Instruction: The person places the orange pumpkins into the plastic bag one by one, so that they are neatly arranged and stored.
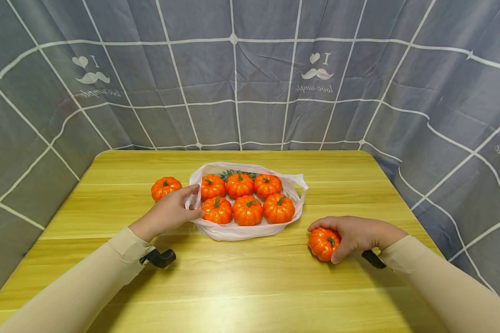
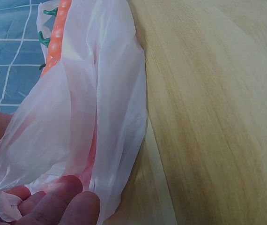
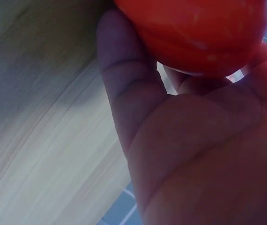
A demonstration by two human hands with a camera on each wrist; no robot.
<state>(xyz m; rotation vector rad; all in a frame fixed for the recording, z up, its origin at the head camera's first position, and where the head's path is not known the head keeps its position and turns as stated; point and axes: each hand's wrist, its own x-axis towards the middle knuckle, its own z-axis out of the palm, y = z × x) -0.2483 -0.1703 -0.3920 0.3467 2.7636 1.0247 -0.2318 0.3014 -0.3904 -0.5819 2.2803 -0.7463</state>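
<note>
A white plastic bag (image 1: 229, 232) lies open on the table with several small orange pumpkins (image 1: 247, 210) in two rows inside. My left hand (image 1: 171, 208) grips the bag's left end; in the left wrist view its fingers (image 2: 54, 204) curl round the thin plastic. At the right, my right hand (image 1: 358, 233) holds another small pumpkin (image 1: 322, 243), thumb on the near side and fingers over the far side. That pumpkin's glossy underside (image 3: 199, 42) fills the top of the right wrist view. One more loose pumpkin (image 1: 165, 187) sits just beyond the left hand.
The wooden table (image 1: 241, 286) has rounded far corners. A grey curtain (image 1: 208, 120) with white lines hangs behind it and along both sides. The bag's right handle loop (image 1: 301, 181) sticks out toward the right. Black straps (image 1: 160, 258) show at the wrists.
</note>
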